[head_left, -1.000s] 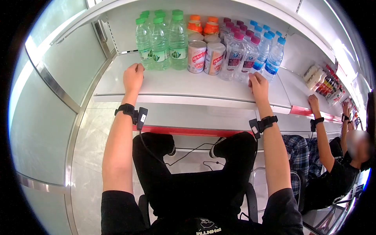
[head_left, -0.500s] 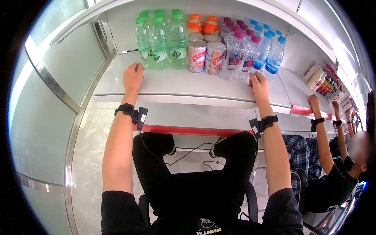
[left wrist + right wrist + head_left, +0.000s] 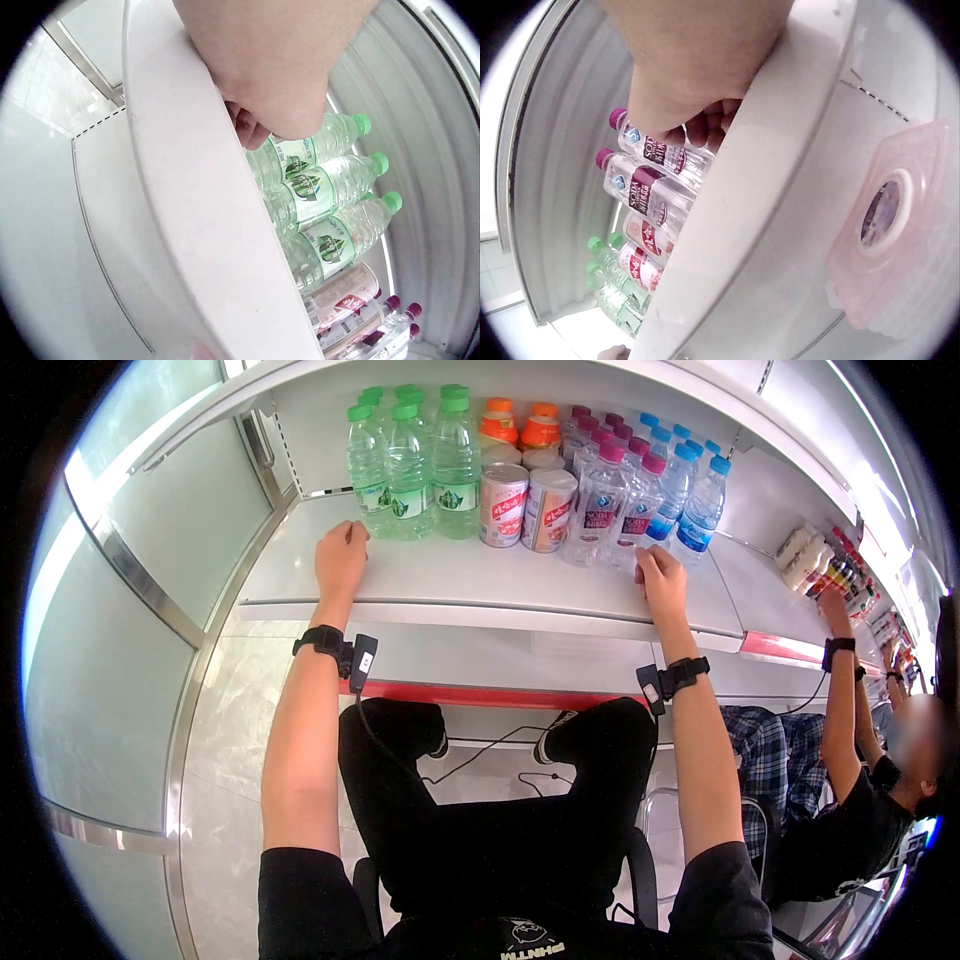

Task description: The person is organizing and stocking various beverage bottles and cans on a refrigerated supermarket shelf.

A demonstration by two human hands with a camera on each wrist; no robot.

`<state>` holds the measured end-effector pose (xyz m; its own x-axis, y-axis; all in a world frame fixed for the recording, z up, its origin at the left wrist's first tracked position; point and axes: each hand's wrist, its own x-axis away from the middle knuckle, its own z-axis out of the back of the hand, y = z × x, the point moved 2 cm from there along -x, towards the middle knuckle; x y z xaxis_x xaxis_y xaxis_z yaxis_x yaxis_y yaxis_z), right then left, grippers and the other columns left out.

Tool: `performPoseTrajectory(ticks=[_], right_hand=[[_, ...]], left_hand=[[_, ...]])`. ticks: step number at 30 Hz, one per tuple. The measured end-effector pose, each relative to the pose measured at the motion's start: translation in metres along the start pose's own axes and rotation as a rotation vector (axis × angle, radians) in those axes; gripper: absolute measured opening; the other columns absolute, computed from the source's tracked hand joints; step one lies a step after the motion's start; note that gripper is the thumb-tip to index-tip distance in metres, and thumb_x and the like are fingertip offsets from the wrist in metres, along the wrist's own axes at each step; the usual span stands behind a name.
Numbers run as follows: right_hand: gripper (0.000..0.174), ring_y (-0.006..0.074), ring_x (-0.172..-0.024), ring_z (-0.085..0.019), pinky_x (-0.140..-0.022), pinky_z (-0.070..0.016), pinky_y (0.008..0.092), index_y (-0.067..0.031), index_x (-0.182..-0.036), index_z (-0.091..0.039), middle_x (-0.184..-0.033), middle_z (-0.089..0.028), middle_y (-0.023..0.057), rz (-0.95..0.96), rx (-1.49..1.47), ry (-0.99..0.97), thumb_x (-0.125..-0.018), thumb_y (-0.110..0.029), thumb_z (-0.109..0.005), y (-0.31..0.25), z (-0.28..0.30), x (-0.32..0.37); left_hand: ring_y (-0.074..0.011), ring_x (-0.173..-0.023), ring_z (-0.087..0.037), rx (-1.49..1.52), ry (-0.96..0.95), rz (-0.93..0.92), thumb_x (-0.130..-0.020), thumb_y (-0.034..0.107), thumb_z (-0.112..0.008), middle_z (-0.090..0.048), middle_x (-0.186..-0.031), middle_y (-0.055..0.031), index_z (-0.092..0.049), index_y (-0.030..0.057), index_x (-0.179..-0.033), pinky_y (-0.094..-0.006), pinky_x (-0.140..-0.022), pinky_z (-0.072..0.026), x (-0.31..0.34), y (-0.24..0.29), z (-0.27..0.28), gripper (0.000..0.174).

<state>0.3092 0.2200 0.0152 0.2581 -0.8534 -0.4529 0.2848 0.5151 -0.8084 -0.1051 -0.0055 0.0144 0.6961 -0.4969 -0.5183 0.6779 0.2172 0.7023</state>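
My left hand (image 3: 341, 560) rests on the white shelf (image 3: 480, 582), its fingers loosely curled around nothing. Just behind it stand green-capped water bottles (image 3: 408, 485) in rows. On the other side, my right hand (image 3: 662, 580) also rests near the shelf's front, empty, with its fingers curled loosely. Purple-capped soda water bottles (image 3: 598, 510) are closest to it, and blue-capped bottles (image 3: 702, 510) stand behind it to the right. Between the hands, farther back, are pink and white cans (image 3: 503, 507). In the left wrist view, the palm hides most of the left fingers.
Orange-capped bottles (image 3: 541, 425) stand behind the cans. Below, a lower shelf has a red front strip (image 3: 480, 695), and a pink packet (image 3: 885, 225) shows there in the right wrist view. To the right, another person (image 3: 850, 820) sits at a neighbouring shelf. Glass doors (image 3: 110, 680) are at left.
My two hands have stayed in place. At the right, the other person's arm has reached farther in toward the bottles on the neighbouring shelf.
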Motion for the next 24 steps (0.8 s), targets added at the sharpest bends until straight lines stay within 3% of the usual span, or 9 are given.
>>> performPoseTrajectory(ticks=[24], right_hand=[[0.034, 0.0127, -0.055, -0.052, -0.055, -0.0400, 0.0304, 0.0023, -0.071, -0.058, -0.058, -0.057, 0.0060, 0.005, -0.012, -0.030, -0.092, -0.024, -0.061, 0.0008, -0.0023, 0.0009]], left_hand=[[-0.0262, -0.056, -0.064, 0.027, 0.002, 0.011, -0.094, 0.030, -0.052, -0.065, -0.063, -0.0121, -0.068, 0.0014, -0.080, -0.0392, -0.059, -0.0476, 0.0008, -0.0004, -0.0006, 0.035]])
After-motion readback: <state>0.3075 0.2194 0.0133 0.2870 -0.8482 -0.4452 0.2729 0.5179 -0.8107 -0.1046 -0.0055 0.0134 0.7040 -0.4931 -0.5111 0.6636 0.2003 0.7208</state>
